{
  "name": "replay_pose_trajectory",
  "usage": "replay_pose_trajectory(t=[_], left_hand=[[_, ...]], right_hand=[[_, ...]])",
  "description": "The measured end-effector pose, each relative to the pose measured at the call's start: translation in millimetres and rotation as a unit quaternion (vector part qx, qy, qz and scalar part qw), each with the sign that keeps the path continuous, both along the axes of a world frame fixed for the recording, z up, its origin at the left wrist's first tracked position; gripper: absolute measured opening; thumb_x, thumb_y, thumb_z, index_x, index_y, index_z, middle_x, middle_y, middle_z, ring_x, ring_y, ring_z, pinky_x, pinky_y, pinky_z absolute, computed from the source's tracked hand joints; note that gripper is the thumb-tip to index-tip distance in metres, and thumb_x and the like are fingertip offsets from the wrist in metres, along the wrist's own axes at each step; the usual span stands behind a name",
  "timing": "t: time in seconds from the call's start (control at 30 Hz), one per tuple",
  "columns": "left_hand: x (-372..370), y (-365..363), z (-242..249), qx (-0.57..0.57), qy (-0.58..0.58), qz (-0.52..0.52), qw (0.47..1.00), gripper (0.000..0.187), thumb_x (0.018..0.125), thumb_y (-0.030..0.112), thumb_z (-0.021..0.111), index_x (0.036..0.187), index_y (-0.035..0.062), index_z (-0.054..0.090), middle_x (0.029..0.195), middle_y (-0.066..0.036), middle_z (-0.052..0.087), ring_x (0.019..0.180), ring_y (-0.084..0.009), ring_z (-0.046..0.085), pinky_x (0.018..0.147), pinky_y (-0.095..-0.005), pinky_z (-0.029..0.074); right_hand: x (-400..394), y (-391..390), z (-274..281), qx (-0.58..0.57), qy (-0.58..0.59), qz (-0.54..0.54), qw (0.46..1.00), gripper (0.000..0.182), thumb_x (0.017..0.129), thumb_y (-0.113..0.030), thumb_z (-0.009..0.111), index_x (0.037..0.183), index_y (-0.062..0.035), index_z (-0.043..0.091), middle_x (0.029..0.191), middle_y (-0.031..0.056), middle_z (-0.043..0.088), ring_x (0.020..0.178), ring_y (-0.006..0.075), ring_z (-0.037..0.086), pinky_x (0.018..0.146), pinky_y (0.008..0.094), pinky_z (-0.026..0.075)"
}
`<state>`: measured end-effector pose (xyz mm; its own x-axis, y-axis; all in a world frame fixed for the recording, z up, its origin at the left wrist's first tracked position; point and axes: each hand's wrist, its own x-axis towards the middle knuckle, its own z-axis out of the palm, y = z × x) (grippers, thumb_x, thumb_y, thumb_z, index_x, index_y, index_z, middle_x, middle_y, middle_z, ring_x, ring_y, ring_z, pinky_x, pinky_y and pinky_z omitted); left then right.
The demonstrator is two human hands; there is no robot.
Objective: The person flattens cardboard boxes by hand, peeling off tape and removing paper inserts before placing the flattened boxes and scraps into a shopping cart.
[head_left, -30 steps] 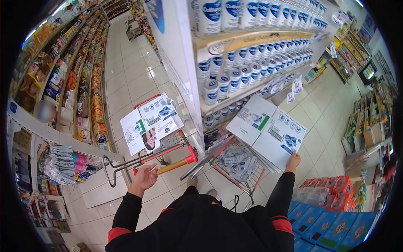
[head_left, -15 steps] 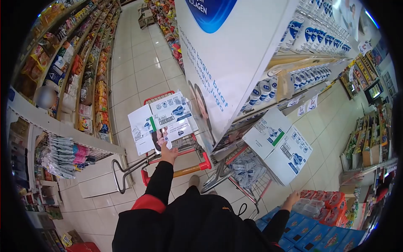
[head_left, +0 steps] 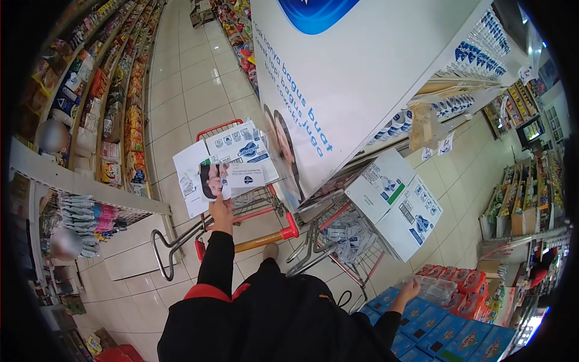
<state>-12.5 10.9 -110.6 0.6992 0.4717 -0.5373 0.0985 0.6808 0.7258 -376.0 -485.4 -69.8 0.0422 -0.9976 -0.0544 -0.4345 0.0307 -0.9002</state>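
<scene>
My left hand (head_left: 221, 211) is closed at the lower edge of a white carton's printed flap (head_left: 232, 180), with the thumb and fingertips on the flap. The open white carton (head_left: 186, 175) rests on a red-trimmed shopping cart (head_left: 259, 241) with a wooden-coloured handle. Over the blue boxes, beside red-capped packs, my right hand (head_left: 411, 289) hangs with its fingers curled in and nothing visible in them. Another white carton (head_left: 395, 202) stands tilted on a second cart (head_left: 362, 268), which also holds small silvery packets (head_left: 350, 235).
A tall white display panel (head_left: 344, 84) rises ahead, with shelves of white cans (head_left: 479, 54) on its right side. Packed snack shelves (head_left: 108, 90) line the left. Blue boxes (head_left: 443, 332) and red packs (head_left: 470, 283) are stacked at the lower right.
My left hand has moved slightly left and down and closed on the flap, which now covers more of the green stripe. My right hand has shifted left, its fingers more curled.
</scene>
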Motion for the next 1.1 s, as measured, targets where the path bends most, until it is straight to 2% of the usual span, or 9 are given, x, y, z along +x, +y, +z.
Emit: replay_pose_trajectory(t=[0.17, 0.23, 0.33, 0.4, 0.5, 0.63, 0.73, 0.83, 1.1], left_hand=[[-3.6, 12.6, 86.3, 0.160, -0.160, -0.138, 0.964, 0.015, 0.076, 0.012, 0.053, 0.090, 0.0085, 0.050, 0.085, 0.000, 0.054, 0.072, -0.0084, 0.050, 0.064, -0.0248, 0.041], [-10.4, 11.9, 129.8, 0.259, -0.287, -0.206, 0.899, 0.027, 0.075, 0.008, 0.053, 0.101, 0.0049, 0.049, 0.093, -0.004, 0.054, 0.082, -0.0103, 0.050, 0.067, -0.0231, 0.039], [-32.7, -7.0, 207.2, 0.319, -0.304, -0.244, 0.864, 0.013, 0.071, 0.005, 0.056, 0.084, 0.0009, 0.054, 0.074, -0.004, 0.055, 0.067, -0.0105, 0.049, 0.058, -0.0213, 0.037], [-40.5, -17.8, 247.2, 0.460, -0.460, -0.326, 0.685, 0.008, 0.067, 0.001, 0.056, 0.076, 0.0007, 0.057, 0.068, -0.007, 0.054, 0.061, -0.0131, 0.047, 0.054, -0.0219, 0.035], [-52.7, -48.2, 283.4, 0.481, -0.482, -0.363, 0.636, 0.005, 0.063, 0.001, 0.057, 0.068, 0.0003, 0.057, 0.062, -0.007, 0.052, 0.057, -0.0148, 0.045, 0.052, -0.0231, 0.033], [-54.9, -83.3, 272.4, 0.372, -0.461, -0.399, 0.700, 0.031, 0.064, 0.002, 0.061, 0.093, 0.0002, 0.051, 0.078, -0.007, 0.051, 0.069, -0.0146, 0.046, 0.064, -0.0235, 0.036], [-59.5, -126.8, 290.1, 0.406, -0.467, -0.456, 0.639, 0.062, 0.067, 0.005, 0.059, 0.119, 0.0031, 0.025, 0.099, -0.009, 0.045, 0.090, -0.0166, 0.043, 0.075, -0.0284, 0.035], [-64.4, -164.6, 296.4, 0.424, -0.423, -0.547, 0.585, 0.062, 0.069, 0.008, 0.058, 0.120, 0.0027, 0.022, 0.110, -0.014, 0.039, 0.101, -0.0200, 0.039, 0.081, -0.0321, 0.034], [-59.3, -260.5, 261.7, 0.425, -0.288, -0.711, 0.480, 0.040, 0.072, 0.009, 0.053, 0.110, 0.0038, 0.041, 0.096, -0.013, 0.051, 0.084, -0.0234, 0.052, 0.069, -0.0289, 0.042]], right_hand=[[133.8, 68.0, 102.3, -0.146, -0.064, 0.332, 0.930, 0.016, 0.073, -0.002, 0.050, 0.088, -0.0017, 0.048, 0.086, 0.0068, 0.049, 0.077, 0.0131, 0.049, 0.062, 0.0232, 0.042], [178.7, 115.2, 155.7, -0.193, -0.059, 0.446, 0.872, 0.021, 0.068, -0.001, 0.055, 0.087, -0.0026, 0.049, 0.086, 0.0093, 0.049, 0.079, 0.0170, 0.050, 0.064, 0.0256, 0.043], [221.1, 174.7, 198.6, -0.224, -0.124, 0.587, 0.768, 0.044, 0.064, -0.014, 0.063, 0.101, -0.0018, 0.044, 0.100, 0.0134, 0.048, 0.090, 0.0279, 0.046, 0.078, 0.0324, 0.036], [235.4, 204.0, 213.8, -0.231, -0.145, 0.628, 0.729, 0.043, 0.064, -0.012, 0.062, 0.102, -0.0022, 0.044, 0.101, 0.0138, 0.048, 0.092, 0.0276, 0.045, 0.080, 0.0325, 0.033], [239.4, 219.5, 212.9, -0.166, -0.231, 0.667, 0.689, 0.037, 0.066, -0.007, 0.059, 0.099, -0.0018, 0.045, 0.092, 0.0137, 0.051, 0.086, 0.0262, 0.048, 0.076, 0.0311, 0.036], [236.3, 203.1, 174.3, -0.171, -0.258, 0.616, 0.724, 0.028, 0.070, -0.003, 0.055, 0.095, -0.0001, 0.045, 0.081, 0.0090, 0.055, 0.074, 0.0204, 0.051, 0.067, 0.0275, 0.040], [233.7, 185.2, 154.3, 0.022, -0.361, 0.463, 0.809, 0.016, 0.074, -0.004, 0.051, 0.089, -0.0002, 0.046, 0.072, 0.0029, 0.055, 0.061, 0.0116, 0.050, 0.056, 0.0212, 0.041], [234.9, 156.0, 143.3, 0.155, -0.433, 0.298, 0.836, 0.009, 0.077, -0.007, 0.049, 0.085, -0.0024, 0.047, 0.070, -0.0001, 0.053, 0.057, 0.0062, 0.047, 0.051, 0.0177, 0.039], [242.3, 101.1, 98.8, 0.444, -0.534, 0.223, 0.684, 0.009, 0.078, -0.011, 0.047, 0.086, -0.0070, 0.049, 0.071, -0.0010, 0.052, 0.059, 0.0079, 0.046, 0.052, 0.0200, 0.037]])
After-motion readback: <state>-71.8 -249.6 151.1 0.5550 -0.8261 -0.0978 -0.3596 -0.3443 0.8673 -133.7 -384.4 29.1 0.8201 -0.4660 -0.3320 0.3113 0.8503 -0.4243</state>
